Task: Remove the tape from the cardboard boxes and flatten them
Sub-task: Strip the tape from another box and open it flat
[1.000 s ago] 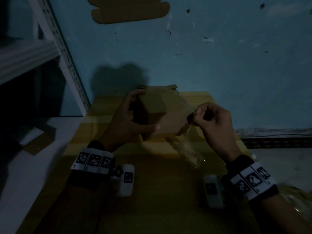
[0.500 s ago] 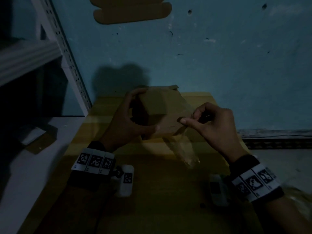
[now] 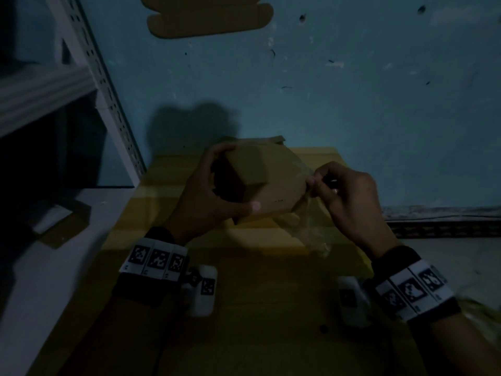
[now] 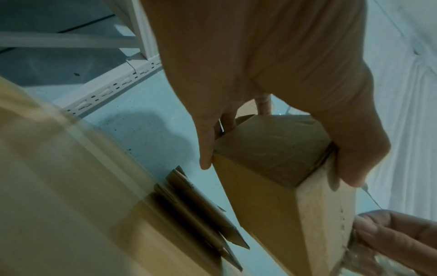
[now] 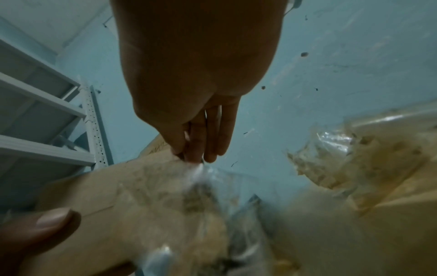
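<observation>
Cardboard box (image 3: 267, 183), frame centre: light, stiff, we judge; our left hand (image 3: 208, 202) grips its corner, right hand (image 3: 349, 194) pinches clingy clear tape (image 3: 303, 226) at its edge.

Left hand (image 4: 272, 78) holding cardboard box (image 4: 272, 179), right hand's fingers (image 4: 397, 237) pinching clear tape (image 4: 361, 259)

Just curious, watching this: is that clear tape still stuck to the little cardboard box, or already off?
Partly off. A loose clear tape strip hangs from the cardboard box, and the right hand pinches it at the box's edge.
</observation>
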